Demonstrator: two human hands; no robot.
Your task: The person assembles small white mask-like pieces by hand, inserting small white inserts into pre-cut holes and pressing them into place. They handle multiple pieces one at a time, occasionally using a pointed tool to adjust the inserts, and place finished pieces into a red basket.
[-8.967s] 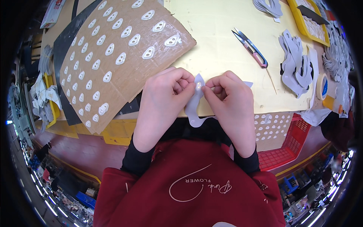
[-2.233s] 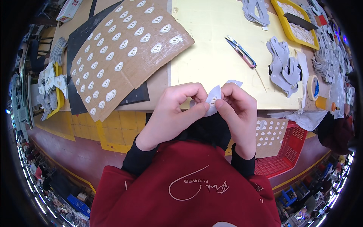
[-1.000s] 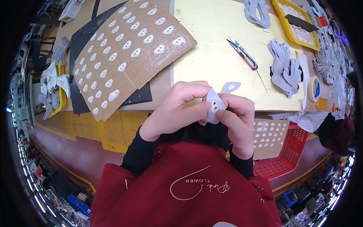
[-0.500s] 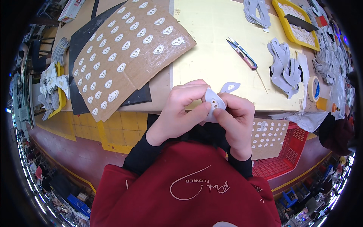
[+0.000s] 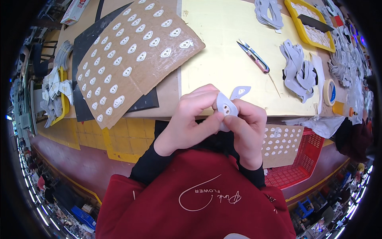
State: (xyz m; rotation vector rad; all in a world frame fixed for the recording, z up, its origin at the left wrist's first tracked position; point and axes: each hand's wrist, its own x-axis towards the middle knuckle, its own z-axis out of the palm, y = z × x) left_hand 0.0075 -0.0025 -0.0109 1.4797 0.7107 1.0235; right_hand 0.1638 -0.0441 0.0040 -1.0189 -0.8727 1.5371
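Note:
Between both hands, over the table's near edge, is a grey flat shaped piece [image 5: 225, 104] with small holes in it. My left hand [image 5: 195, 115] pinches it from the left. My right hand [image 5: 247, 126] grips its right side, the thumb pressed below the holes. Just beyond my fingers lies another grey piece [image 5: 241, 92] with a white patch, on the pale yellow sheet [image 5: 215, 51]. Thread snips [image 5: 254, 57] rest farther off, beside a thin wooden stick [image 5: 274, 85]. The backs of my fingers hide part of the held piece.
At left, a brown cardboard sheet [image 5: 139, 81] carries rows of small white pieces, over a black board [image 5: 85, 59]. On the right are grey pieces [image 5: 296, 59], a yellow tray [image 5: 333, 47], a tape roll [image 5: 329, 93] and an orange-capped bottle [image 5: 342, 108]. A red basket [image 5: 306, 159] stands below.
My hands stay at nearly the same place with the grey piece tilted slightly differently between the fingers. The bottle at the right now lies nearer the tape roll's side, more fully in view.

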